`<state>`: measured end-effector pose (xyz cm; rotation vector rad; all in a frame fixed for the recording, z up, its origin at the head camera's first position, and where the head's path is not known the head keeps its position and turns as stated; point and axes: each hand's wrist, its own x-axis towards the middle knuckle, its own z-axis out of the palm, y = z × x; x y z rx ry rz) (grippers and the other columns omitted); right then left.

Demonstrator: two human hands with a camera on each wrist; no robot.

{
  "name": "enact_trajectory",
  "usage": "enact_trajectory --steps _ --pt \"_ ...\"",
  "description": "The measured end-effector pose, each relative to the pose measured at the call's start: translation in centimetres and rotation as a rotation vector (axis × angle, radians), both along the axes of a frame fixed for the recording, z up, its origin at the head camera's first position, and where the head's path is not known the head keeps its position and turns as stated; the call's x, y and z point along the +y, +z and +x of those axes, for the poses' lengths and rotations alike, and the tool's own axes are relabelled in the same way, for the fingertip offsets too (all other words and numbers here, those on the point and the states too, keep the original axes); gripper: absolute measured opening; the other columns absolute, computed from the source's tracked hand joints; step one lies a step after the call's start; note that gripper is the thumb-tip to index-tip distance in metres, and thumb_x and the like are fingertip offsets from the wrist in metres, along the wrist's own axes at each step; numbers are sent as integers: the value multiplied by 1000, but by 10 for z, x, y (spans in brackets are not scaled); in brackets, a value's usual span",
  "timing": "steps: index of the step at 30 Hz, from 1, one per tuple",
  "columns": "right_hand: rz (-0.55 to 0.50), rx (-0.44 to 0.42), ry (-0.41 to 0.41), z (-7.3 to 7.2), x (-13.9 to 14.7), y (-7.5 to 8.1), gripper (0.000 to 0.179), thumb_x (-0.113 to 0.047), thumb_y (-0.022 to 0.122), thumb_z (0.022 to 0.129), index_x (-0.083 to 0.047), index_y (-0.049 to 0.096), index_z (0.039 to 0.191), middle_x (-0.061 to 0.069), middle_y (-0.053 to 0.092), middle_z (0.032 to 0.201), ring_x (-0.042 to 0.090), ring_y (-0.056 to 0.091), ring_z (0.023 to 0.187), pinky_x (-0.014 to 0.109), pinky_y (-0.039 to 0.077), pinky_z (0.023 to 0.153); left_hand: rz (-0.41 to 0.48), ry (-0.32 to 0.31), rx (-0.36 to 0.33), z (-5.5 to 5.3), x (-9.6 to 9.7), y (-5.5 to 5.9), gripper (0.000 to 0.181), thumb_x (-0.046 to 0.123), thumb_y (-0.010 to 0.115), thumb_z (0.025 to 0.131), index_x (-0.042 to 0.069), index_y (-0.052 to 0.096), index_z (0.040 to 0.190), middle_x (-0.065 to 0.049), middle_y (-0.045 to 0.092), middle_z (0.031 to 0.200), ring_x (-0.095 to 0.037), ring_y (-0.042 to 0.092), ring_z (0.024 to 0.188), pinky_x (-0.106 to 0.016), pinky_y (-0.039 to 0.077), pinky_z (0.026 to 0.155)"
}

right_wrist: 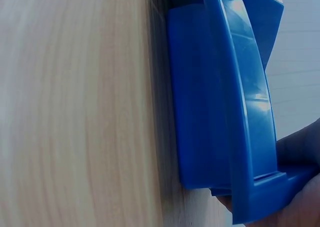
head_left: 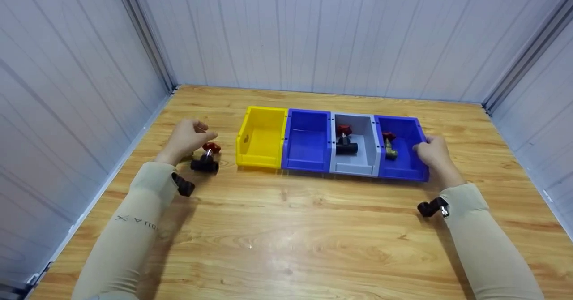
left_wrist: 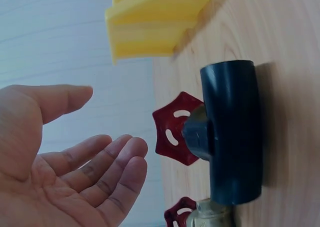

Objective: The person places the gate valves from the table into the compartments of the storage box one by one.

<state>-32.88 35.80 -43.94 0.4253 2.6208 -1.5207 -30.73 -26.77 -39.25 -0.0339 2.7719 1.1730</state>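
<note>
My left hand (head_left: 184,139) hovers at the left of the table, its fingers and thumb apart and holding nothing. Just below it lies a black pipe valve (head_left: 205,165) with a red handwheel; the left wrist view shows a second, brass valve (left_wrist: 210,218) beside it, partly cut off by the frame. My right hand (head_left: 435,157) grips the right side wall of the end blue bin (head_left: 403,173), thumb over the rim. Inside that bin is a brass valve (head_left: 390,152) with a red handle. The right wrist view shows the bin's front close up.
Joined in a row to the left of the end bin are a grey bin (head_left: 353,169), another blue bin (head_left: 308,164) and a yellow bin (head_left: 258,161). A black valve (head_left: 346,148) with a red handwheel lies in the grey one. Panelled walls (head_left: 304,36) enclose the wooden table (head_left: 286,228).
</note>
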Motion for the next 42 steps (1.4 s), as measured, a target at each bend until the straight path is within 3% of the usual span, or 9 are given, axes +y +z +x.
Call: enact_trajectory --steps 9,15,18,19,22,25,32,35,42 --pt "11 -5 2 0 0 1 51 -1 49 97 13 56 146 24 59 137 18 65 97 26 59 76 -64 1 -36 5 -9 -6 73 46 74 101 -9 57 146 -30 60 147 -37 66 115 -54 56 104" --pt "14 4 2 1 -1 1 53 0 49 96 13 56 147 24 58 139 17 64 97 23 58 74 -93 -16 -45 9 -12 -11 71 44 76 100 -9 59 144 -31 61 146 -41 65 122 -57 54 106" --pt "17 5 1 1 0 1 54 0 50 96 14 55 149 24 58 139 17 64 98 23 57 74 -113 -18 -29 11 -12 -14 54 39 78 99 -6 69 127 -24 71 126 -33 66 106 -48 57 92" --pt "17 5 1 1 0 1 54 0 50 96 14 55 149 24 58 139 18 64 99 23 57 75 -119 -21 -27 12 -12 -15 45 38 78 98 -3 71 113 -19 72 109 -28 64 93 -42 56 82" --pt "16 1 -2 0 0 1 54 -1 49 97 13 54 150 24 58 140 20 64 101 24 57 75 -128 -39 -23 11 -12 -18 37 33 79 98 8 60 78 -1 53 70 -15 44 65 -30 39 61" --pt "14 -6 -1 0 0 0 55 -1 49 98 12 53 151 25 57 143 23 63 106 24 57 76 -128 -73 -36 12 -13 -21 49 30 79 97 15 44 66 6 31 58 -11 28 57 -28 26 55" --pt "17 7 -3 -1 0 -1 50 -1 50 97 13 57 145 23 60 134 17 65 94 26 58 73 -147 -108 -65 14 -12 -25 31 30 83 93 11 64 77 7 49 65 -15 44 68 -33 38 67" --pt "3 17 -4 -1 0 -2 50 0 50 97 13 57 144 22 61 129 11 65 84 26 59 71 -157 -103 -71 14 -10 -26 32 32 85 92 10 65 79 6 51 67 -17 46 72 -35 38 71" --pt "-5 3 -4 -1 0 -1 50 -1 50 98 12 56 146 22 60 131 13 65 87 27 59 73 -137 -106 -99 13 -3 -27 33 33 89 90 8 68 81 6 53 68 -16 46 72 -34 39 71"
